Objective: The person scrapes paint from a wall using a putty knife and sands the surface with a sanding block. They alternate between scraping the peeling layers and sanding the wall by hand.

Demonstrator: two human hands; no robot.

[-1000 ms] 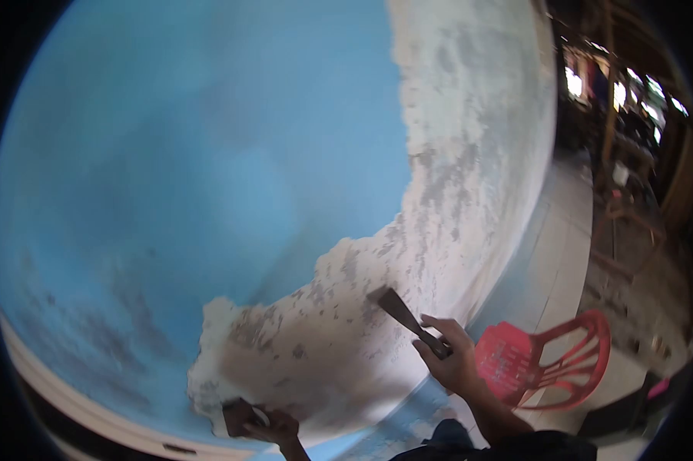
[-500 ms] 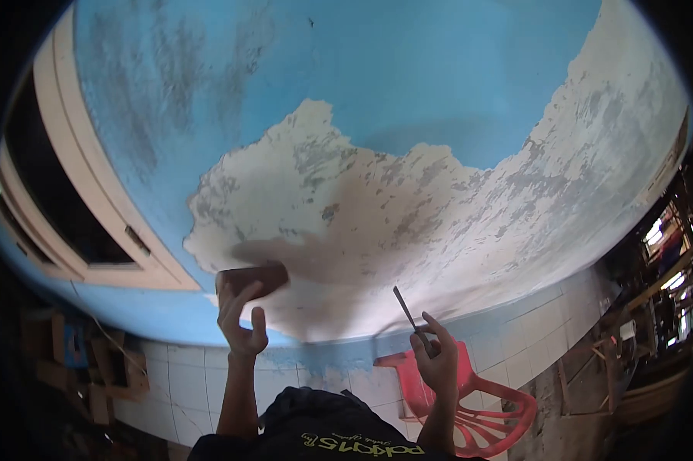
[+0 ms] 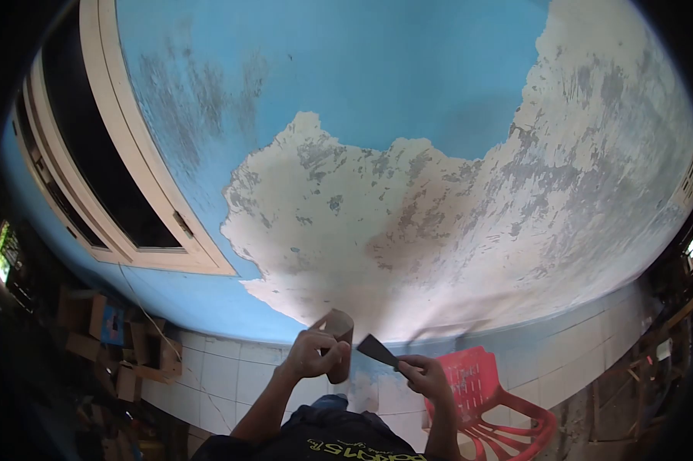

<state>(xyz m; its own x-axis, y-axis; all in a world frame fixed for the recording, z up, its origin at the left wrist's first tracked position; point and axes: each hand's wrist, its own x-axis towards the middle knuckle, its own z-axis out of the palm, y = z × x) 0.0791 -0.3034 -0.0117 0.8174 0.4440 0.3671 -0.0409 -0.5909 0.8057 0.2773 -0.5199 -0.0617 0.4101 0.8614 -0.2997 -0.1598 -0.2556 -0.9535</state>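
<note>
My left hand (image 3: 316, 355) is closed round a brown curled sheet (image 3: 341, 349), possibly sandpaper, whose folded top shows above the fingers. Just to its right, my right hand (image 3: 423, 376) grips the handle of a putty knife (image 3: 378, 350), its dark wide blade tilted up toward the sheet. Blade and sheet look slightly apart. Beyond both hands rises a blue wall (image 3: 392, 69) with a large patch of exposed whitish plaster (image 3: 346, 223), ragged at its edges and mottled grey.
A red plastic chair (image 3: 469, 376) stands close by my right forearm. Cream window frames (image 3: 158, 192) are at the left. Cardboard boxes (image 3: 81, 315) lie at the lower left, with a thin cable hanging near them. Wooden pieces (image 3: 631, 392) are at the lower right.
My left hand has moved right and down with the brown sheet, which has turned upright. My right hand is lower, and the knife's broad blade now shows. The camera view has shifted.
</note>
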